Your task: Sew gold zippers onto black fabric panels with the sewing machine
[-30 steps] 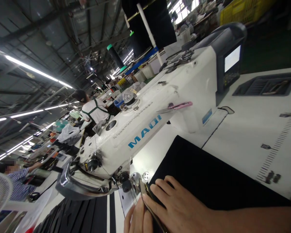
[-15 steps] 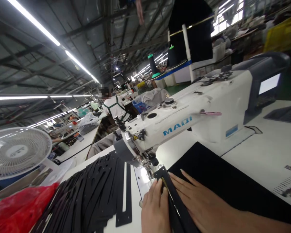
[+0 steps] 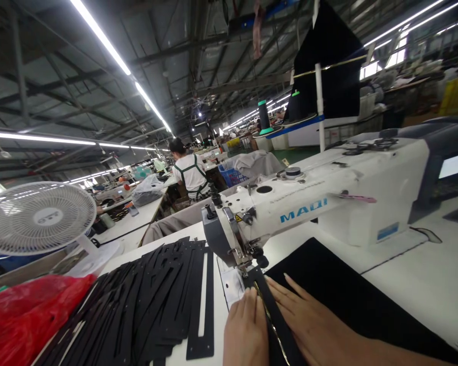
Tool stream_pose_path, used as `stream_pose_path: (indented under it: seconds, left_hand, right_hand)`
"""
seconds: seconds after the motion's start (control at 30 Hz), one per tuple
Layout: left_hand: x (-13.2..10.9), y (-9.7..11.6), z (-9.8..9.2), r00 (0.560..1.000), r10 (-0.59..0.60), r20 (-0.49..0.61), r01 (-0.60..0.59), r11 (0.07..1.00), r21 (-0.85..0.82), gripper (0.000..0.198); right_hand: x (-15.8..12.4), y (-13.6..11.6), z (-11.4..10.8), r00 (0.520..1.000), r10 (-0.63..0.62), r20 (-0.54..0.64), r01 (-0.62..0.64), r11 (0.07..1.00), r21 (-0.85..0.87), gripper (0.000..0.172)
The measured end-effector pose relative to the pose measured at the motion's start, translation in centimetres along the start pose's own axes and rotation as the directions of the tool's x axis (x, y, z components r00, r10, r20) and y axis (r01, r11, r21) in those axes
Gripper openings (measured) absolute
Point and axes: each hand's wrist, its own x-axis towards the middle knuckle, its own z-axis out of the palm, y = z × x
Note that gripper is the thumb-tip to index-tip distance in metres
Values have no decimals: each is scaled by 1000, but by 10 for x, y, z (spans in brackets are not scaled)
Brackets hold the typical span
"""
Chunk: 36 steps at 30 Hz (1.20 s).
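A black slotted strip (image 3: 265, 290) with a gold-toothed zipper (image 3: 272, 321) in its slot lies on black fabric (image 3: 328, 277), its far end close to the presser foot of the white sewing machine (image 3: 305, 203). My left hand (image 3: 246, 325) rests along the strip's left side, fingers extended close together, their tips near the zipper. Flat on the strip's right edge and the fabric lies my right hand (image 3: 313, 317), fingers stretched forward and the index finger slightly apart. Both palms face down, hiding parts of the strip and fabric.
A pile of black slotted pieces (image 3: 148, 300) covers the table on the left. Beyond it are a red plastic bag (image 3: 34, 315) and a white fan (image 3: 48, 216). A thread cone (image 3: 264, 117) stands behind the machine. A person (image 3: 191, 170) sits further back.
The camera view has turned, so the machine and background sit further right in the picture. Both hands stay on the strip, whose far end now appears nearer the presser foot.
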Motion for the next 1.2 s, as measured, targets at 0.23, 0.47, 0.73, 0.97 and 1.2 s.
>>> stream_pose_path:
  seconds: [0.23,0.47,0.73,0.97,1.2]
  left_hand:
    - [8,-7,10,990,-100,103,108,991,-79,39]
    - [4,-8,10,1000,-21,18,21,999,-33,38]
    - [7,-7,8,999,-38,12,38,999,-2,38]
    - [6,-14,11,998,57,-6,-56,998,34,37]
    - [-13,-29,26,993,117,29,-118,993,11,27]
  right_hand:
    - [15,11,-1,997,64,54,-68,995,76,49]
    - [14,4,-9,994,45,103,-55,994,96,51]
    - [13,12,-1,999,46,-19,-44,994,103,46]
    - [23,12,20,952,143,-269,-125,989,84,47]
    - [26,10,6,983,163,-89,-159,986,43,58]
